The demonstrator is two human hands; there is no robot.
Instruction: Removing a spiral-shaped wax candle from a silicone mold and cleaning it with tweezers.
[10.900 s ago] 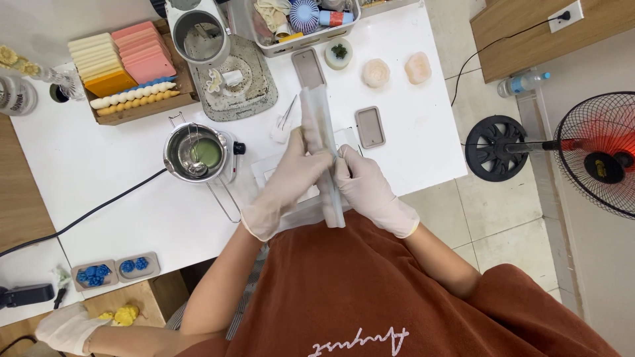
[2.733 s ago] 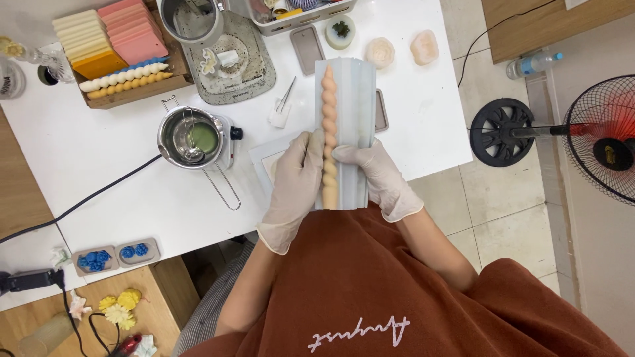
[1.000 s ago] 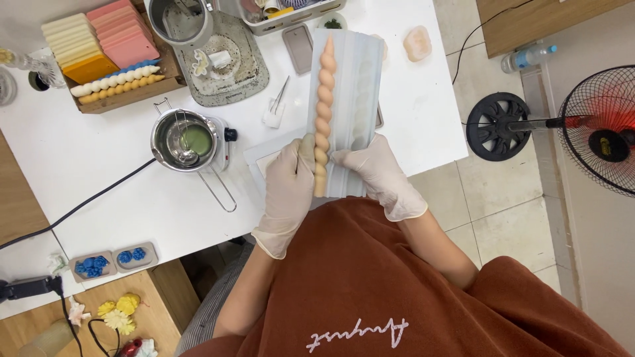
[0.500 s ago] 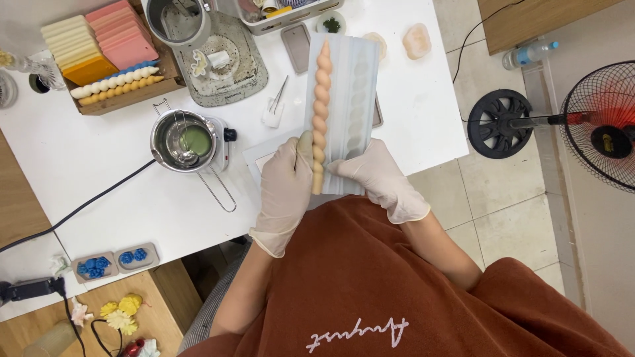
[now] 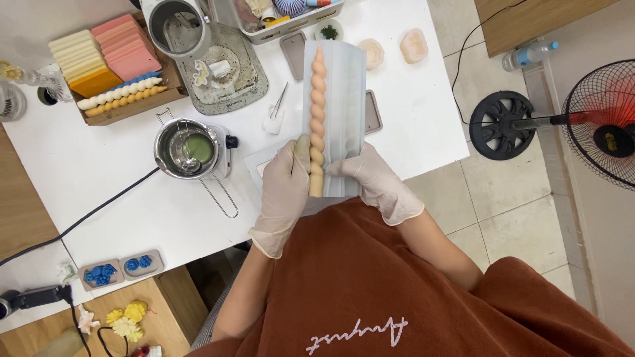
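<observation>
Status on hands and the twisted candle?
Left hand grips peach twisted candle. Right hand holds grey mould, opened. Candle lies in mould, tip up. Nothing obstructing.

The twisted peach candle (image 5: 317, 119) now lies exposed in the opened mould (image 5: 344, 112).

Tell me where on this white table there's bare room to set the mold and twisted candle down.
Widest bare patch: the table left of the melting pot, crossed by its black cord. Smaller strip near the right edge, below the pale wax flowers. The back, around the tray, is crowded.
</observation>
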